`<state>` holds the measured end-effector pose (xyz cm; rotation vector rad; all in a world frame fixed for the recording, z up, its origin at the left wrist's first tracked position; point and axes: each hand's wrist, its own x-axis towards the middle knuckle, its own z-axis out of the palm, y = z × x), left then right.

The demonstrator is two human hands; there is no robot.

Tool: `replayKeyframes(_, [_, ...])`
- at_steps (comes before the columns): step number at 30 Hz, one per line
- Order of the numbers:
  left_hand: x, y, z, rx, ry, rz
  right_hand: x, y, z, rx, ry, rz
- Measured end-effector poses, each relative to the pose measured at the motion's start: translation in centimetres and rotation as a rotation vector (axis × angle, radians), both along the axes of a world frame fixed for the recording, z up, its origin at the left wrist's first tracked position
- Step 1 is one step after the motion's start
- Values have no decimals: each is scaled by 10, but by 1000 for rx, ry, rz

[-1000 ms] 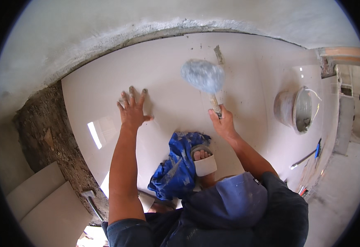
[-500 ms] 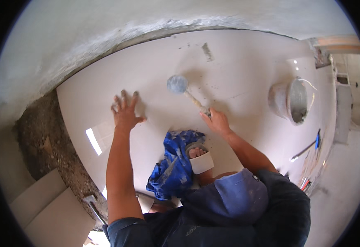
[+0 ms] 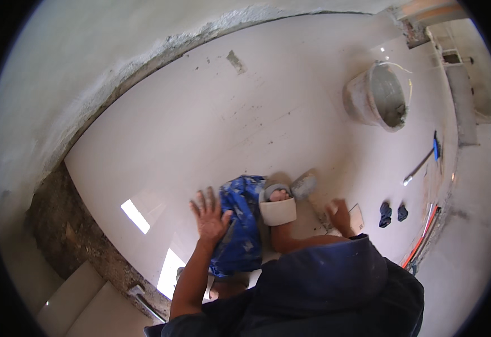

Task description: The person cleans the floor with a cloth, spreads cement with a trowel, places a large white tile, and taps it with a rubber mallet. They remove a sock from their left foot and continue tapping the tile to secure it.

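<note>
My left hand (image 3: 209, 219) is spread at the left edge of a crumpled blue sheet (image 3: 237, 219); I cannot tell if it touches it. My sandalled foot (image 3: 277, 210) is beside the sheet. A mallet (image 3: 304, 185) with a greyish head lies right of the foot, its handle down toward my body. My right hand (image 3: 338, 216), slightly blurred, is beside that handle with fingers apart, holding nothing, near a pale board (image 3: 357, 218). All this is on large glossy tiles (image 3: 161, 146).
A mortar bucket (image 3: 363, 98) stands upper right. A blue-handled tool (image 3: 435, 149), two small black items (image 3: 385, 213) and long thin tools (image 3: 419, 241) lie right. Rough ground (image 3: 71, 213), stacked tiles (image 3: 105, 314) and a metal tool (image 3: 147, 303) are lower left; walls (image 3: 82, 62) border the floor.
The mallet has gone from my right hand's grip to lying beside my foot. My right hand has opened and drawn back. My left hand has moved right and down to the blue sheet.
</note>
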<state>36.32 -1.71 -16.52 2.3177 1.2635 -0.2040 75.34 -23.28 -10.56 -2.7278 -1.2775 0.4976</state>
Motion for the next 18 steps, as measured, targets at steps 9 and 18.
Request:
replayKeyframes(9, [9, 7, 29, -59, -7, -135, 165, 195, -36, -115, -410, -65])
replayKeyframes(18, [-41, 69, -6, 42, 193, 407, 201, 195, -77, -335, -434, -3])
